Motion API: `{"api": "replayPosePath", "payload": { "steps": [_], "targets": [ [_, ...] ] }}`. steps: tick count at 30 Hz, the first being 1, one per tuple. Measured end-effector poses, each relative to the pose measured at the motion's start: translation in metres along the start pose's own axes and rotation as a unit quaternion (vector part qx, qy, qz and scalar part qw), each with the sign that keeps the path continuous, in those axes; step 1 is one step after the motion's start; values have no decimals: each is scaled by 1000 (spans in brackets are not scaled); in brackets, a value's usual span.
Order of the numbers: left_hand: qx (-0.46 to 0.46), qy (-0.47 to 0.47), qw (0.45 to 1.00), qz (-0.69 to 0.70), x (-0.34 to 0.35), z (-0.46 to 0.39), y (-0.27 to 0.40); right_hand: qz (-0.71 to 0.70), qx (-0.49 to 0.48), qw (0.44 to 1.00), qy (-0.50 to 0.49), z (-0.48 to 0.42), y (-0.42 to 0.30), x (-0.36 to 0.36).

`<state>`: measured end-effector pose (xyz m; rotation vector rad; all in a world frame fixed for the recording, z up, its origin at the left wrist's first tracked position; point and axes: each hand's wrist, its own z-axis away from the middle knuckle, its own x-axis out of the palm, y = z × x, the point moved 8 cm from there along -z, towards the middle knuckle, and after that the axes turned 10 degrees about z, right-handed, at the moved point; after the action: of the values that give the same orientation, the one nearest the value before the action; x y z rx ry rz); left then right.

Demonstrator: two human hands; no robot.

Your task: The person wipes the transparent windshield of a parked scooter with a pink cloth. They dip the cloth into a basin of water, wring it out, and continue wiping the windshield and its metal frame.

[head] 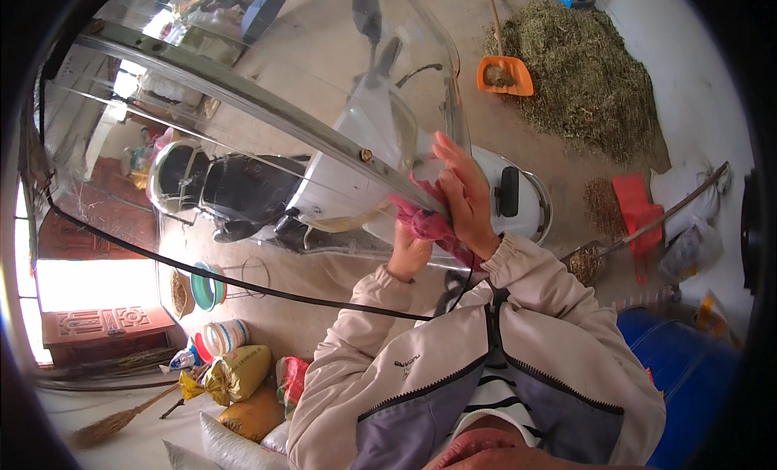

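Note:
A metal frame bar (267, 106) crosses a clear plastic sheet (243, 75) over a white scooter with a black seat (249, 182). My left hand (411, 250) holds a crumpled pink cloth (425, 221) against the lower end of the bar. My right hand (466, 197) is raised on the bar's other side, its fingers extended and its palm side against the cloth. Part of the cloth hangs below the hands, towards my jacket. The hands partly hide the cloth and the bar's end. A black cable (243, 282) curves below the sheet.
At the upper right, an orange dustpan (522, 75) lies by a heap of dried plants (583, 82). A red chair-shaped item (637, 215) and a blue barrel (680, 373) are at the right. Sacks (243, 373), a bucket (226, 336) and a straw broom (115, 421) stand lower left.

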<state>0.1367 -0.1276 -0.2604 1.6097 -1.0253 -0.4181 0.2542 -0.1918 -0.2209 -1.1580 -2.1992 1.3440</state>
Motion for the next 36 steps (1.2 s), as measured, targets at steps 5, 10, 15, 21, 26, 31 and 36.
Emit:
{"api": "replayPosePath", "payload": {
  "steps": [5, 10, 15, 21, 26, 31, 36],
  "targets": [
    [10, 33, 999, 13, 3, 12, -12, -41, 53, 998, -3, 3, 8, 3],
    [-32, 16, 999, -19, -7, 48, -47, -109, 67, 992, 5, 2, 7, 7],
    [-203, 154, 925, 283, -16, 48, -75, -158, 104, 982, -23, -1, 26, -9],
    [-169, 105, 959, 201, 0, 70, -91, -124, 198, 972, -8, 19, 65, -42],
    [-60, 77, 993, 60, -3, 78, -96, -172, 187, 966, -35, 51, 76, -14],
    [-64, 60, 996, 4, -9, 87, -113, -177, 214, 959, -51, 60, 94, -20],
    [-146, 83, 980, 107, 1, 63, -66, -95, 279, 955, -43, 101, 132, -30]
  ]
}}
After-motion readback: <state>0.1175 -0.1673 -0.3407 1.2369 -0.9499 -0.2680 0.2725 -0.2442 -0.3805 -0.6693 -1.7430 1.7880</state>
